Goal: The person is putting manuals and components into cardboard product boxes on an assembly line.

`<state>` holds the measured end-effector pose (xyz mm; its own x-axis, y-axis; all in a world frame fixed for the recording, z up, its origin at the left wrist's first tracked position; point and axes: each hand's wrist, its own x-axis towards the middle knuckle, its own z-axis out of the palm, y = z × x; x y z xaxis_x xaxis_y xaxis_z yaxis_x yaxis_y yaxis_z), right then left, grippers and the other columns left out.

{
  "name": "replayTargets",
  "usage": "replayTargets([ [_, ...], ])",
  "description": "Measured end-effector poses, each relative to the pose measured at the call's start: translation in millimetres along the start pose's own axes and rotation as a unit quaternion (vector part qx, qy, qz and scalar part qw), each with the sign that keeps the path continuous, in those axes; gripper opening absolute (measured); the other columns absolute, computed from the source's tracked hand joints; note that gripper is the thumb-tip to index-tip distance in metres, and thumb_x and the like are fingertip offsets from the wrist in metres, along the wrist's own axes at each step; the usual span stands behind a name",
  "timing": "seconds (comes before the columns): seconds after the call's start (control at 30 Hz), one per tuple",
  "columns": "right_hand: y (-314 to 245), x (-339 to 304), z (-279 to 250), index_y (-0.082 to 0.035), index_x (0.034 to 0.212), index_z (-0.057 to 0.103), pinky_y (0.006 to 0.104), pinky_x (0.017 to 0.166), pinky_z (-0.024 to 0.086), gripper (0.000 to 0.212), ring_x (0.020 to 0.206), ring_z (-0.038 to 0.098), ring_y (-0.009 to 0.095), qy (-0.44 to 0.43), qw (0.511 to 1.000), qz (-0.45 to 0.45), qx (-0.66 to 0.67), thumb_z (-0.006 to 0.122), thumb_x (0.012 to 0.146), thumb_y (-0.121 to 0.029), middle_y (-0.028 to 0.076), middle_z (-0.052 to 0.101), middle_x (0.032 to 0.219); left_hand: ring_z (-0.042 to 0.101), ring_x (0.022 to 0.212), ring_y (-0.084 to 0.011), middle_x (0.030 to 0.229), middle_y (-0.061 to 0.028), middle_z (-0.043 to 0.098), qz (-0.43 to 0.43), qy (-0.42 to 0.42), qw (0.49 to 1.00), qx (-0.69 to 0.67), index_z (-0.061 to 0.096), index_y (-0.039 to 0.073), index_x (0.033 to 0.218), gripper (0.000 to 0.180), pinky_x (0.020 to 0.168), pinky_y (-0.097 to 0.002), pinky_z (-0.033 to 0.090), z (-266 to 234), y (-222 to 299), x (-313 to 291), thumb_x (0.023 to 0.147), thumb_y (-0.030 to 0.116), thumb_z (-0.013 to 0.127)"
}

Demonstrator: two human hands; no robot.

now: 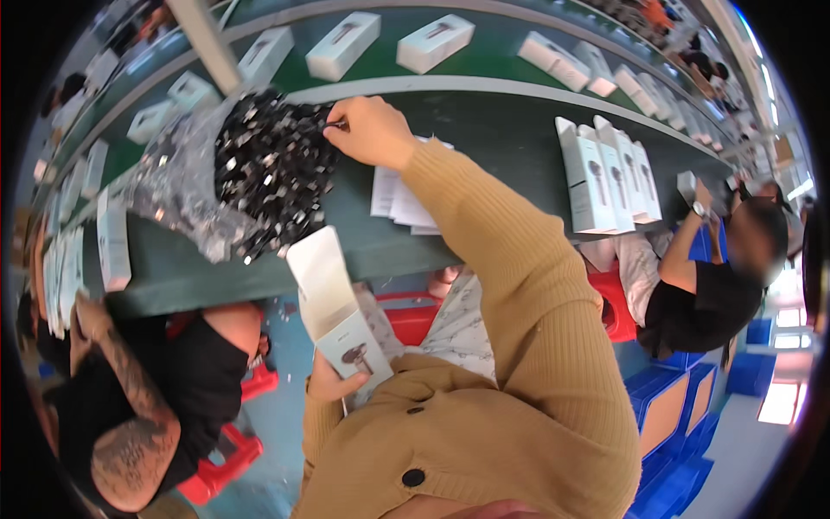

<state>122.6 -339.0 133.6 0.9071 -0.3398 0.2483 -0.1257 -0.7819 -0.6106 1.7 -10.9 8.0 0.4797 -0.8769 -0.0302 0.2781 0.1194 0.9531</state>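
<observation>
My left hand [333,378] holds a small white cardboard box [352,339] low in front of my body. The box has its top flap raised and a dark device printed on its front. My right hand [373,130] reaches across the table to the right edge of a heap of short black cables [272,164] with shiny metal ends. Its thumb and forefinger are pinched on a dark piece, apparently one of these cables. The heap spills from a clear plastic bag [177,186]. Several white paper sheets [406,208] lie below my right forearm.
Several upright white boxes with raised flaps [605,177] stand on the green table [510,121] at right. Beyond the table, more white boxes [346,43] lie on a green conveyor. Co-workers sit at left [156,398] and right [709,277]. A single box [112,242] stands left.
</observation>
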Motion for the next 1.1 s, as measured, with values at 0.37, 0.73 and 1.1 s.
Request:
replayTargets([
  [0.37, -86.0, -133.8, -144.1, -0.005, 0.093, 0.067, 0.0263, 0.05, 0.039, 0.018, 0.058, 0.053, 0.013, -0.147, 0.964, -0.213, 0.059, 0.072, 0.075, -0.007, 0.004, 0.057, 0.07, 0.043, 0.124, -0.0198, 0.133, -0.009, 0.045, 0.019, 0.058, 0.997, 0.05, 0.031, 0.002, 0.141, 0.095, 0.103, -0.0361, 0.034, 14.3, 11.5, 29.3, 0.064, 0.016, 0.084],
  [0.73, -92.3, -153.2, -124.1, -0.011, 0.118, 0.058, 0.0296, 0.064, 0.048, 0.062, 0.078, 0.058, 0.024, -0.212, 0.945, -0.246, -0.046, 0.083, 0.063, -0.028, 0.01, 0.056, 0.1, 0.044, 0.125, -0.0229, 0.135, -0.0122, 0.045, 0.023, 0.015, 0.995, 0.094, 0.027, 0.001, 0.142, 0.105, 0.105, -0.0366, 0.034, 24.0, 9.7, 38.8, 0.06, 0.021, 0.089],
  [1.1, 10.7, -238.9, -108.3, 0.0, 0.143, 0.025, 0.0358, 0.085, 0.049, 0.088, 0.115, 0.053, 0.028, 0.104, 0.992, 0.057, 0.046, 0.074, 0.071, -0.009, 0.022, 0.046, 0.132, 0.047, 0.124, -0.0298, 0.143, -0.021, 0.037, 0.062, 0.035, 0.983, 0.17, 0.014, 0.008, 0.149, 0.118, 0.097, -0.0395, 0.043, 106.2, 58.8, 107.6, 0.06, 0.029, 0.089],
])
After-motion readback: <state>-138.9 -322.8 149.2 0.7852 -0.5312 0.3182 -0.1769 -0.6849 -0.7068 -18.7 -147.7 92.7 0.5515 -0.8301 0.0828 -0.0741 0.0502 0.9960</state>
